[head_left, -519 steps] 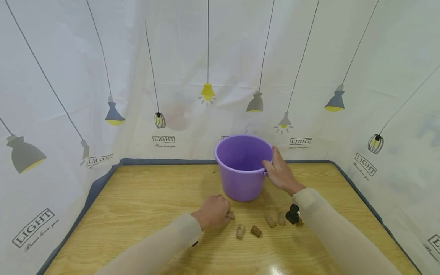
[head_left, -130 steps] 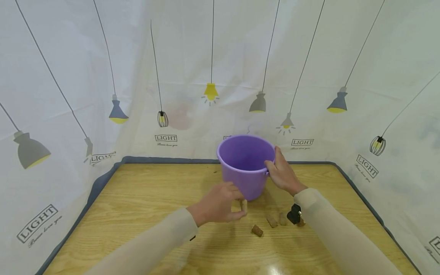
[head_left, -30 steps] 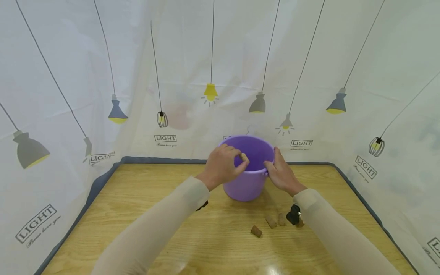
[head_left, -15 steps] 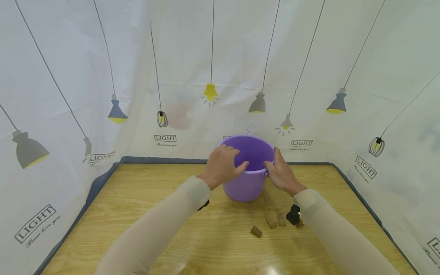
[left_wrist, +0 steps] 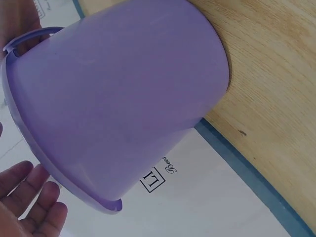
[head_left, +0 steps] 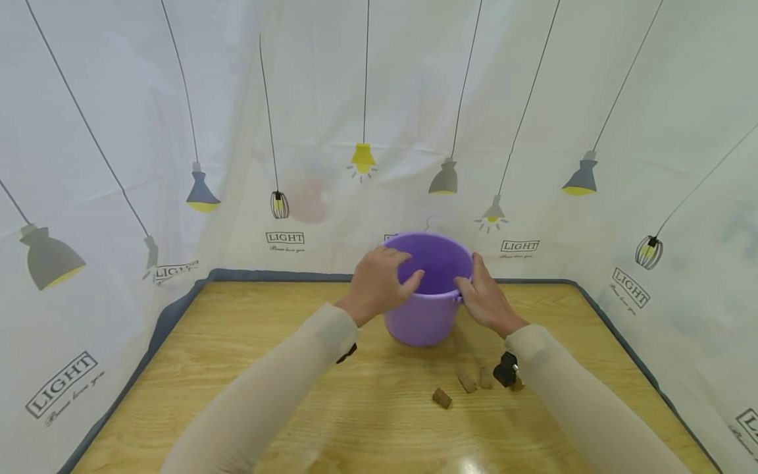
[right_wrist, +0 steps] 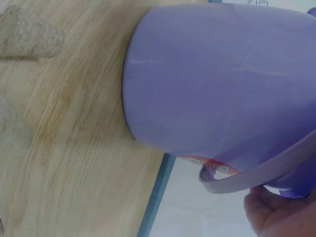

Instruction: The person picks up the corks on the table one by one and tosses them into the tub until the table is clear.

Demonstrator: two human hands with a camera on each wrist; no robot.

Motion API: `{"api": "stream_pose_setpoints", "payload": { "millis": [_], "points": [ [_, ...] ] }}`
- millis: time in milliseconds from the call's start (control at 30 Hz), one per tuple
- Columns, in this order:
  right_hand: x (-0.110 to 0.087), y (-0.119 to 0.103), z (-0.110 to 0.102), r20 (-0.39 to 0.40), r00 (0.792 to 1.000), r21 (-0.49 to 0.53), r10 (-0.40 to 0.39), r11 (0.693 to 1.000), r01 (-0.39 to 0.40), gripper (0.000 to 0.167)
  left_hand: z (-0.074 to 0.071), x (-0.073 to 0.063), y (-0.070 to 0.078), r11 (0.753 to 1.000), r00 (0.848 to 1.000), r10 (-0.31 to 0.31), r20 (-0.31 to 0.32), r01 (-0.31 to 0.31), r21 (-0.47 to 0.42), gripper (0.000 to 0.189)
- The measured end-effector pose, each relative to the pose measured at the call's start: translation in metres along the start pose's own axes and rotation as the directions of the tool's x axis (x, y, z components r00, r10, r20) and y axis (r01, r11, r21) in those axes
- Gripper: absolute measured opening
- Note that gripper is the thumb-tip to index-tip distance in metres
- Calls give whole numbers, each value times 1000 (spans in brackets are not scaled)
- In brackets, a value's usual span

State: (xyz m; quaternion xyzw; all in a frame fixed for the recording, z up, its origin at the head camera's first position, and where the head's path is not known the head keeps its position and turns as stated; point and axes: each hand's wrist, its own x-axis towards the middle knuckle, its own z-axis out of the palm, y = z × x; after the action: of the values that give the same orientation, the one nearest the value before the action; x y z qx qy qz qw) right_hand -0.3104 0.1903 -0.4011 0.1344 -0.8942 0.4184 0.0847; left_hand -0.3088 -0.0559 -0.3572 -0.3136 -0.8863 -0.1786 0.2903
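Observation:
A purple bucket (head_left: pixel 422 322) stands upright on the wooden table. My left hand (head_left: pixel 379 280) is at the left side of its rim, thumb and fingers spread apart with nothing between them. In the left wrist view the fingers (left_wrist: pixel 37 202) are close to the rim. On the other side my right hand (head_left: pixel 487 296) grips the rim, its thumb on the near side, by the handle (right_wrist: pixel 266 170). In front of the bucket lie a dark brown cork (head_left: pixel 441 397) and two lighter corks (head_left: pixel 467 381). Another cork (head_left: pixel 518 386) is partly hidden by the right wrist camera.
The wooden table (head_left: pixel 254 342) ends at a white sheet (head_left: pixel 331 230) printed with lamps, which hangs behind it and along both sides. A dark blue band (head_left: pixel 284 277) edges the sheet. The bucket's floor is out of sight.
Two light corks have left the table since the first frame. My left hand lifted the second to the bucket's mouth and released it there. My right hand kept its grip on the rim.

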Motion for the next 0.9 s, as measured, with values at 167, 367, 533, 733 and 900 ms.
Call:
{"api": "stream_pose_setpoints", "payload": {
  "millis": [167, 367, 533, 733, 900],
  "points": [
    [0, 0, 0, 5, 1000, 2, 5, 1000, -5, 78, 0, -1, -4, 999, 999, -31, -36, 29, -39, 38],
    [1, 1, 0, -2, 1000, 6, 0, 1000, 0, 77, -2, -3, -9, 996, 992, -56, -110, 48, -72, 34],
    [1, 1, 0, -8, 1000, 11, -11, 1000, 11, 75, -3, -2, -14, 990, 984, -104, -143, 88, -110, 34],
    [2, 0, 1, -2, 1000, 23, -13, 1000, 13, 73, -3, -3, -19, 959, 971, -218, -100, 193, -209, 36],
    [1, 1, 1, 0, 1000, 18, -12, 1000, 12, 74, 1, -5, -26, 914, 948, -305, -94, 264, -307, 40]
  ]
}}
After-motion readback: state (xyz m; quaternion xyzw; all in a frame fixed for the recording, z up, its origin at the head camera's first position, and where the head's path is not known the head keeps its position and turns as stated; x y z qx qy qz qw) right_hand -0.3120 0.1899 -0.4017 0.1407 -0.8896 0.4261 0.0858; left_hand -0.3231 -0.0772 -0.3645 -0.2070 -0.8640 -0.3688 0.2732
